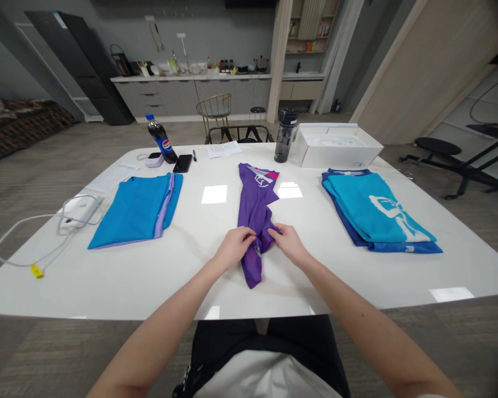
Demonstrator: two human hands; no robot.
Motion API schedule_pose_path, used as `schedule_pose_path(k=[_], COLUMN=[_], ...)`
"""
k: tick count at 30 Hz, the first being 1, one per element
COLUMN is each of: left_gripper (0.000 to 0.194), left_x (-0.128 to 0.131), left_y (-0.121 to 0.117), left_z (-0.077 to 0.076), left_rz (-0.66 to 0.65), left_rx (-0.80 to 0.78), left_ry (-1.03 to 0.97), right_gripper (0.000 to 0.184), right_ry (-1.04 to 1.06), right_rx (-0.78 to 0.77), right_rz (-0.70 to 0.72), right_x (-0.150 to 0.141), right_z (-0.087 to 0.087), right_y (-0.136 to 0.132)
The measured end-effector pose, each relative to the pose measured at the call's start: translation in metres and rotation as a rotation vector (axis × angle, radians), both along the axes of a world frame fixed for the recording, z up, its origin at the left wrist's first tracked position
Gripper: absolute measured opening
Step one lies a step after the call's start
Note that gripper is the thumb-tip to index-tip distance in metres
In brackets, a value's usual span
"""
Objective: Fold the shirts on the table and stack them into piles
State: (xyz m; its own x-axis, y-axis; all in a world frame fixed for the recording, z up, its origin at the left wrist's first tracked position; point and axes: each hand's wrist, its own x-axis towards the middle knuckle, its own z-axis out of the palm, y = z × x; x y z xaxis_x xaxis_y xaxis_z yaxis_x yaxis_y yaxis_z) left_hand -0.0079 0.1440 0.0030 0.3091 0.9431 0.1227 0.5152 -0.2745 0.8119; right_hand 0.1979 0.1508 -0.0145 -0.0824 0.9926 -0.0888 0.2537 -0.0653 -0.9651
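Note:
A purple shirt [254,205], folded into a long narrow strip, lies lengthwise in the middle of the white table [191,265]. My left hand [233,247] grips its left edge near the lower end, fingers pinched on the cloth. From the other side my right hand [287,241] pinches the right edge of the same part. Both hands sit close together over the fabric, which bunches up between them.
A folded blue shirt stack [139,210] lies at the left, another blue stack [377,215] at the right. Behind stand a cola bottle [161,139], a phone [183,163], a paper sheet [223,149], a dark tumbler [285,135] and an open white box [336,146]. A white device with cable [78,210] sits far left.

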Motion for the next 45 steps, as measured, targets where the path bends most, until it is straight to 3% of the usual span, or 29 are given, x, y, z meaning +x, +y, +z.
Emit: schedule_pose_path(k=[5,8,11,14,16,18,21,25,27,29,32,35,37,39,41,42,44,45], left_gripper=[0.019,0.02,0.021,0.037,0.045,0.038,0.031,0.042,0.057,0.065,0.044,0.024,0.026,0.03,0.034,0.04,0.051,0.05], left_x=[-0.045,-0.086,-0.103,-0.082,-0.056,-0.029,0.002,0.034,0.047,0.057,0.059,0.035,0.001,-0.044,-0.089,-0.108,-0.128,-0.128], left_y=[-0.001,-0.013,-0.029,-0.04,-0.041,-0.036,-0.02,-0.004,-0.003,-0.004,-0.002,0.006,0.014,0.02,0.024,0.024,0.026,0.028], left_z=[0.009,0.009,0.01,0.015,0.019,0.022,0.023,0.023,0.021,0.019,0.016,0.015,0.012,0.008,0.005,0.005,0.009,0.012], left_rz=[0.44,0.548,0.37,0.205,0.042,-0.117,-0.198,-0.171,-0.151,-0.137,-0.035,0.212,0.426,0.633,0.878,1.001,1.043,0.954], left_rx=[0.079,-0.069,-0.114,0.117,0.189,0.199,0.219,0.198,0.109,-0.019,-0.174,-0.289,-0.328,-0.304,-0.252,-0.151,0.169,0.287], left_ry=[-0.222,-0.021,0.275,0.395,0.444,0.462,0.445,0.415,0.34,0.14,-0.258,-0.583,-0.761,-0.8,-0.662,-0.523,-0.182,-0.036], right_gripper=[0.028,0.034,0.036,0.035,0.035,0.038,0.042,0.019,0.025,0.028,0.036,0.044,0.039,0.036,0.045,0.049,0.053,0.052], right_ry=[-0.438,-0.733,-0.85,-0.95,-0.972,-0.963,-0.99,-0.814,-0.557,-0.225,0.114,0.06,-0.214,-0.554,-0.804,-0.881,-0.962,-0.977], right_rx=[0.098,0.008,-0.126,-0.206,-0.194,-0.163,-0.122,-0.126,-0.196,-0.229,-0.144,0.007,0.097,0.113,0.072,0.046,0.009,0.002], right_rz=[-0.073,0.023,0.229,0.343,0.325,0.25,0.138,0.227,0.272,0.306,0.398,0.29,0.099,-0.03,-0.092,-0.117,-0.15,-0.162], right_x=[0.046,0.074,0.085,0.08,0.072,0.065,0.057,0.048,0.042,0.035,0.023,0.011,0.005,0.002,0.0,0.0,0.001,0.002], right_z=[0.014,0.03,0.046,0.056,0.058,0.054,0.043,0.035,0.041,0.052,0.065,0.06,0.048,0.034,0.023,0.019,0.014,0.012], right_y=[-0.005,-0.014,-0.023,-0.024,-0.018,-0.008,0.007,0.018,0.018,0.017,0.021,0.041,0.06,0.08,0.099,0.107,0.122,0.129])
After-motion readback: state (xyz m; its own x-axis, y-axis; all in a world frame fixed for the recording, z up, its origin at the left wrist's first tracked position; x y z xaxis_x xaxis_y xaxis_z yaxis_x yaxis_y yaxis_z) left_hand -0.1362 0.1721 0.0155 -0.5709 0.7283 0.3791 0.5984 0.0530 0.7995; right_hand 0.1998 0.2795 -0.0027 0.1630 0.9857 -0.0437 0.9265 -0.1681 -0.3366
